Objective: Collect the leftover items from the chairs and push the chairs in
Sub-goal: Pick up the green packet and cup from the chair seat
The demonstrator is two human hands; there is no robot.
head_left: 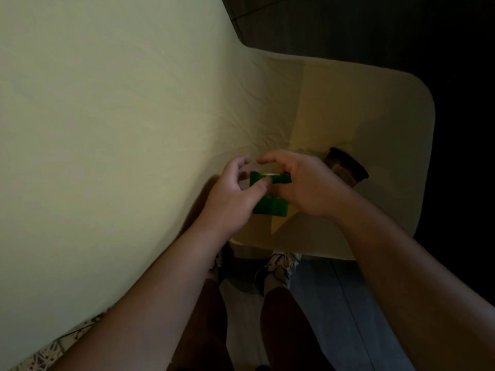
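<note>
Green packet (270,206) is held above the chair (375,129) seat, pinched between left hand (235,195) and right hand (308,183). Secure it in one hand, then free the other for the dark jar (347,167) on the seat.

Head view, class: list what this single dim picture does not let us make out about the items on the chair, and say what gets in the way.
- Green packet: printing unreadable; dim, blurred, and part covered by the left hand and right hand.
- Dark-lidded container: its lower part is hidden behind the right hand; contents unknown.
- Chair: legs out of sight under the seat.
- Dark floor: no detail, too dark.
</note>
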